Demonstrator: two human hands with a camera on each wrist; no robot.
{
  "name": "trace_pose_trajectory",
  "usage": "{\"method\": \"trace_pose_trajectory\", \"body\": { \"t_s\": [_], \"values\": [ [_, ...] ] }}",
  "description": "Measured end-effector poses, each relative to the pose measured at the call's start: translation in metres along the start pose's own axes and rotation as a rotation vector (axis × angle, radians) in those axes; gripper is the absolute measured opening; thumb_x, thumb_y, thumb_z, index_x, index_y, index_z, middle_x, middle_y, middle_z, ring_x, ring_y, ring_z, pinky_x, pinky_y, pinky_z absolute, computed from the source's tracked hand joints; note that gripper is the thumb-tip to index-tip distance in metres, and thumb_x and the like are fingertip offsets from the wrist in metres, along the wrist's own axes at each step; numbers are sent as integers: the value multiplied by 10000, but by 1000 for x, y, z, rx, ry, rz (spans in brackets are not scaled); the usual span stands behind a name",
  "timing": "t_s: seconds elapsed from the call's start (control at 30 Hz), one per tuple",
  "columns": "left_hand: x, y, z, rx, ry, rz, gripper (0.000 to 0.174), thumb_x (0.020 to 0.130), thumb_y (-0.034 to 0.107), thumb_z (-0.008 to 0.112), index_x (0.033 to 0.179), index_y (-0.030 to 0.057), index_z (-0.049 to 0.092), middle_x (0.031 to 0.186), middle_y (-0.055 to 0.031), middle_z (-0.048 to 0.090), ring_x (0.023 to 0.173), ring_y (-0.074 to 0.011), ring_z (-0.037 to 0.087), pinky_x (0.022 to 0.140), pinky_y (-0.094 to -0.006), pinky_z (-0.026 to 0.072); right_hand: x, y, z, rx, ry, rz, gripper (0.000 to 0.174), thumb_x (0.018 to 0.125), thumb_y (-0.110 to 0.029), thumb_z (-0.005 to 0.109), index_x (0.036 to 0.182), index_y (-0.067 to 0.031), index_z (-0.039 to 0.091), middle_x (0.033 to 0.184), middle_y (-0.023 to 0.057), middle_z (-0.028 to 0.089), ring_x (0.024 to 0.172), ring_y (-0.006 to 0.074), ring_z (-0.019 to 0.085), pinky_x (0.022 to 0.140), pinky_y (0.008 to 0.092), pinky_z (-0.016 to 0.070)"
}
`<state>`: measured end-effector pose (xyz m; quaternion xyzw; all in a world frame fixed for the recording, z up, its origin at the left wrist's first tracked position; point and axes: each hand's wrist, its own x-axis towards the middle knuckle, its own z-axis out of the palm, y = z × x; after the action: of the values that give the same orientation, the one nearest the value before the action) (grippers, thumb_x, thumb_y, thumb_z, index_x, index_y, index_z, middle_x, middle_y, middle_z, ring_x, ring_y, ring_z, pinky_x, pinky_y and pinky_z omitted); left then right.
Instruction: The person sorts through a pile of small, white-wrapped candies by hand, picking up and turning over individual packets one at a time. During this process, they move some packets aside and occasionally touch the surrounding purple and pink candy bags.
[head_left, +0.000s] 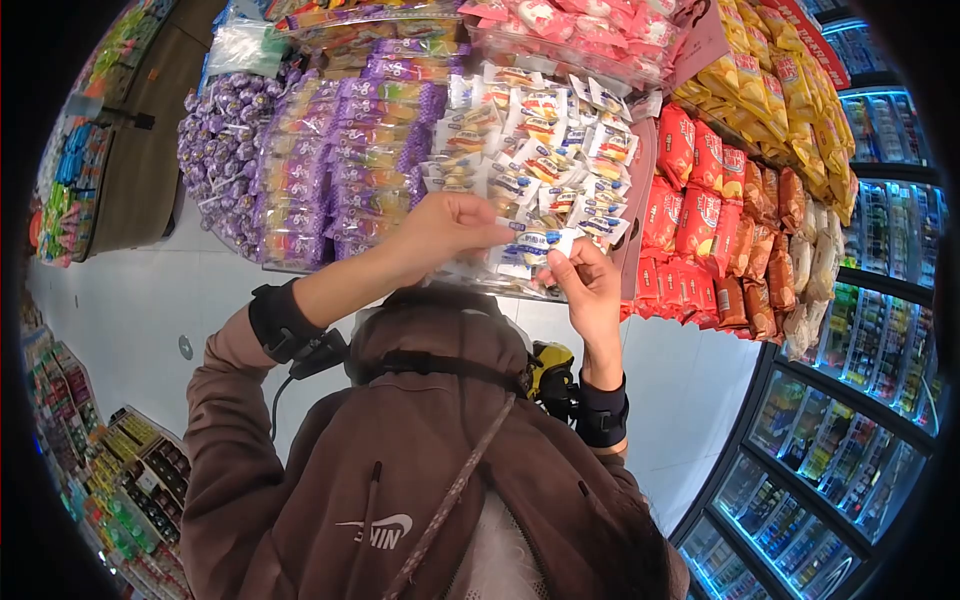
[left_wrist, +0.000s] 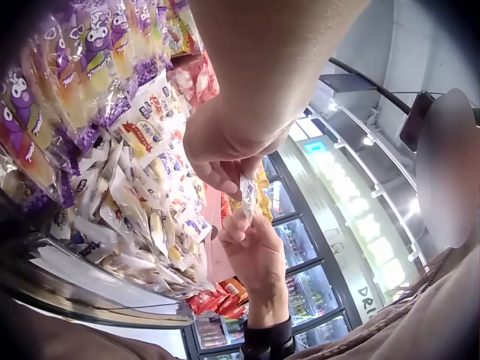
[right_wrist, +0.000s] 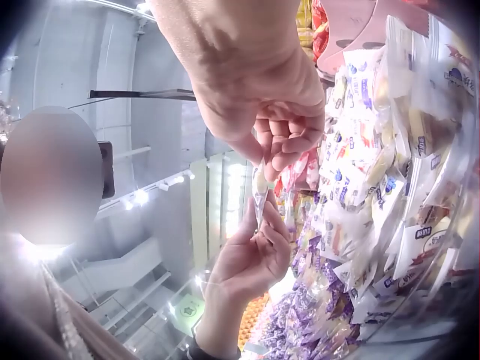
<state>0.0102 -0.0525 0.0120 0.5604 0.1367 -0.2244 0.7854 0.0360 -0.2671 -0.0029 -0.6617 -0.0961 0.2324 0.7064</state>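
Observation:
Between both hands is a small white candy packet with blue print [head_left: 538, 241], held up over the front of a bin of similar white wrapped candies [head_left: 545, 135]. My left hand [head_left: 445, 235] pinches one end of it between thumb and fingers. At the other end, the thumb and fingertips of my right hand [head_left: 588, 280] grip the wrapper. Seen from the right wrist, the packet [right_wrist: 259, 196] appears edge-on as a thin strip joining the two hands. In the left wrist view the packet [left_wrist: 247, 196] is partly covered by fingers.
Purple-wrapped jelly packs [head_left: 345, 170] and purple lollipops [head_left: 235, 130] lie left of the candies. Red packets [head_left: 690, 205] and yellow bags [head_left: 770, 85] are stacked to the right. Pink packets [head_left: 580, 35] fill the back. Lit drink fridges [head_left: 830, 440] line the right side.

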Motion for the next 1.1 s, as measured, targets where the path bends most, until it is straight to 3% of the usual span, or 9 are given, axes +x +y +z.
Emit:
{"method": "trace_pose_trajectory", "body": {
  "t_s": [0.2, 0.3, 0.4, 0.43, 0.53, 0.67, 0.83, 0.97, 1.1],
  "values": [
    [6, 3, 1, 51, -25, -24, 128, 805, 107, 666, 889, 46, 591, 728, 7, 606, 645, -40, 548, 587, -183, 439, 0, 2, -4, -3, 14, 15, 97, 874, -108, 579, 821, -28, 569, 688, 9, 606, 629, 40, 522, 595, 181, 408],
    [6, 6, 9, 136, -75, 121, 185, 800, 82, 665, 962, 38, 586, 820, 1, 619, 745, -37, 566, 613, -175, 435, 0, 13, -8, -87, 26, -36, 107, 846, -89, 604, 767, -20, 581, 640, -4, 558, 605, 41, 490, 564, 190, 382],
    [9, 0, 11, 422, -120, 161, 208, 798, 70, 664, 988, 35, 588, 905, -1, 618, 839, -41, 565, 633, -175, 435, -5, 11, -9, -268, 25, -22, 109, 827, -87, 621, 746, -19, 596, 621, -5, 513, 584, 56, 440, 534, 210, 352],
    [11, -1, 10, 444, -141, 148, 282, 772, 163, 690, 1006, 29, 607, 942, -56, 618, 850, -105, 568, 715, -264, 472, -7, 10, -11, -267, 16, 9, 90, 829, -84, 618, 773, -16, 598, 639, 0, 531, 599, 55, 459, 545, 208, 364],
    [15, 11, 14, 584, -135, 165, 214, 792, 75, 666, 987, 30, 591, 927, -1, 606, 856, -53, 564, 636, -185, 445, -12, 9, -14, -211, 76, -8, 69, 841, -80, 604, 854, -13, 597, 678, 9, 570, 635, 55, 504, 576, 205, 398],
    [46, 55, 10, 582, 23, 324, 207, 805, 64, 643, 996, 11, 581, 937, -20, 602, 812, -64, 571, 650, -215, 471, -14, 11, -26, -100, 172, -57, 104, 859, -79, 582, 936, -9, 585, 721, 14, 598, 665, 61, 538, 619, 203, 427],
    [111, 106, 9, 835, 113, 784, 215, 807, 77, 638, 1005, 21, 577, 930, -26, 607, 724, -62, 571, 584, -214, 459, -16, 9, -35, -101, 158, -24, 118, 878, -89, 561, 962, -8, 572, 780, 28, 611, 674, 60, 527, 638, 201, 420],
    [131, 131, 9, 869, 246, 563, 254, 774, 123, 647, 989, 12, 570, 892, -53, 637, 677, -103, 589, 590, -265, 477, -16, 12, -38, -118, 126, -52, 134, 897, -105, 538, 981, -2, 558, 795, 44, 614, 682, 70, 525, 645, 200, 415],
    [134, 131, 2, 906, 236, 540, 234, 770, 114, 651, 977, 32, 579, 873, -39, 629, 648, -100, 573, 567, -262, 458, -14, 16, -39, -132, 107, -49, 113, 896, -84, 528, 964, 0, 559, 796, 40, 610, 683, 68, 523, 646, 201, 416]
  ]
}}
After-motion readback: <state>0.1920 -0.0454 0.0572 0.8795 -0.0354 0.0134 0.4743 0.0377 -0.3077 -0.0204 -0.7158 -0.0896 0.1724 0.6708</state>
